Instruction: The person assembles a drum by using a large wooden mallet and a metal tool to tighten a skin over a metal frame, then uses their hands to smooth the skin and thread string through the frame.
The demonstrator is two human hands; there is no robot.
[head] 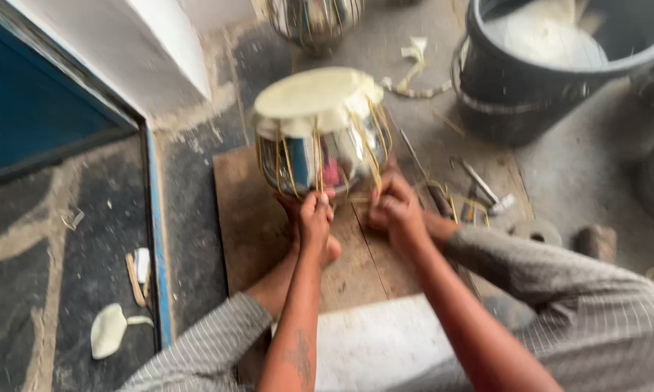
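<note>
While the shiny metal drum (pixel 319 138) stands on a wooden board (pixel 250 218) braced by the feet, the left hand (pixel 316 218) pinches a yellow lace at its base. The right hand (pixel 396 207) closes on another lace, likely for tension.

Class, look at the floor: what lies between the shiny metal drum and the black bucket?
In the head view, a pale tangled scrap strip lies on the grey floor between the drum and the bucket.

Motion blur smears the drum (pixel 319 131); the black tub (pixel 530 87) is cut off at the top edge
</note>
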